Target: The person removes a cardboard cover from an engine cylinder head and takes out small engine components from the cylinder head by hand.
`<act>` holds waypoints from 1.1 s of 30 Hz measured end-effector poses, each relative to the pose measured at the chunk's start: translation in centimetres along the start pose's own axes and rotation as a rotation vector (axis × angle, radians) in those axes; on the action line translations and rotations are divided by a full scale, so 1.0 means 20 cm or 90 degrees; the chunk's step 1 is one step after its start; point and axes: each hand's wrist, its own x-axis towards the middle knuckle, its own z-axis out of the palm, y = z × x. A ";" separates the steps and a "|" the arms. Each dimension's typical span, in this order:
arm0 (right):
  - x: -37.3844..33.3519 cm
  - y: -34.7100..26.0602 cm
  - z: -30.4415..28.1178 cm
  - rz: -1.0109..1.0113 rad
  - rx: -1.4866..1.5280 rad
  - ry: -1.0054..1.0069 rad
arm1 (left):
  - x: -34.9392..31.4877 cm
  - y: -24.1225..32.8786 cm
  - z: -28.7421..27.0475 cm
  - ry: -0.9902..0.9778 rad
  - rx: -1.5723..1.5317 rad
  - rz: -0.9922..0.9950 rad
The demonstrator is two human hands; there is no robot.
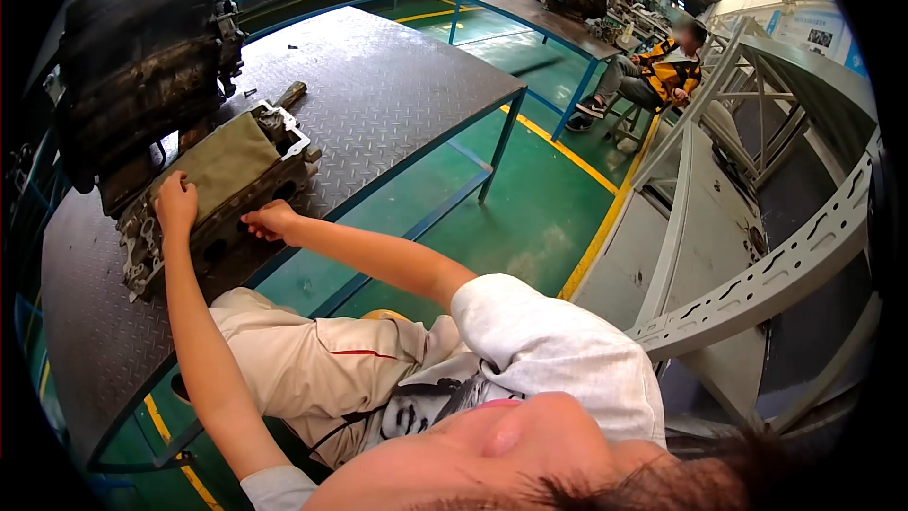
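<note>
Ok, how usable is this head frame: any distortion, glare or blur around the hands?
Head view: strong fisheye bend at the metal table edges, dark vignette at the corners; left hand and right hand on the engine block reasonably sharp; skylight glare top right only.

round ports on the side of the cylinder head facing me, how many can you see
3: one near the right end, one beside the right hand at, one lower left. The hand may hide more.

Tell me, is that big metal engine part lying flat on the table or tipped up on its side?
Tipped on its side: the engine part rests on one long edge on the steel table, round ports facing the person, left hand on top, right hand at the ports.
</note>
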 end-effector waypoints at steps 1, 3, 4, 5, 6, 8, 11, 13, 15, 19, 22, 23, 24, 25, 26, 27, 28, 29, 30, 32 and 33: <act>0.00 0.00 0.00 0.012 0.002 0.013 | 0.00 0.01 -0.01 0.005 0.001 -0.003; 0.00 -0.01 0.00 0.025 0.024 -0.005 | -0.02 0.04 -0.02 -0.001 0.017 -0.023; 0.01 -0.01 -0.01 0.041 0.048 -0.019 | -0.02 0.03 -0.02 0.001 0.019 -0.025; 0.01 0.00 0.00 0.077 0.076 -0.061 | -0.02 0.02 -0.01 -0.004 0.026 -0.022; 0.01 0.01 -0.01 0.078 0.076 -0.062 | -0.03 0.02 -0.01 -0.012 0.033 -0.018; 0.01 0.01 -0.01 0.110 0.078 -0.131 | -0.03 0.01 -0.01 -0.011 0.035 -0.013; 0.05 0.01 -0.05 0.119 0.084 -0.160 | -0.02 0.02 -0.01 -0.007 0.025 -0.029; 0.06 0.01 -0.05 0.131 0.098 -0.175 | -0.02 0.01 -0.02 -0.021 0.026 -0.039; 0.06 0.01 -0.03 0.110 0.081 -0.164 | -0.02 0.00 -0.02 -0.010 0.029 -0.038; 0.03 -0.01 0.00 0.071 0.022 -0.089 | -0.03 0.03 -0.04 -0.023 0.033 -0.044; 0.01 0.00 0.01 0.007 -0.069 -0.034 | -0.04 0.08 -0.08 0.000 0.012 -0.069; 0.01 0.00 0.01 -0.032 -0.102 -0.017 | -0.04 0.08 -0.07 -0.001 0.011 -0.068; 0.00 -0.01 0.01 -0.072 -0.135 -0.001 | -0.04 0.08 -0.07 0.003 0.019 -0.075; 0.00 -0.01 0.02 -0.073 -0.135 0.000 | -0.04 0.08 -0.06 0.007 0.027 -0.083; -0.01 -0.01 0.02 -0.080 -0.157 0.011 | -0.04 0.07 -0.06 0.007 0.026 -0.081; -0.02 -0.02 0.02 -0.088 -0.179 0.023 | -0.04 0.07 -0.06 0.002 0.040 -0.065; -0.02 -0.03 0.02 -0.089 -0.180 0.025 | -0.05 0.07 -0.06 -0.004 0.053 -0.048; -0.02 -0.04 0.03 -0.082 -0.179 0.018 | -0.05 0.05 -0.05 -0.003 0.051 -0.047; -0.02 -0.04 0.03 -0.076 -0.176 0.012 | -0.05 0.04 -0.03 0.040 0.047 -0.037; -0.02 -0.03 0.05 -0.081 -0.181 0.013 | -0.04 0.00 -0.01 0.084 0.042 -0.026; -0.02 -0.03 0.04 -0.083 -0.188 0.015 | -0.03 0.01 -0.01 0.049 0.060 -0.037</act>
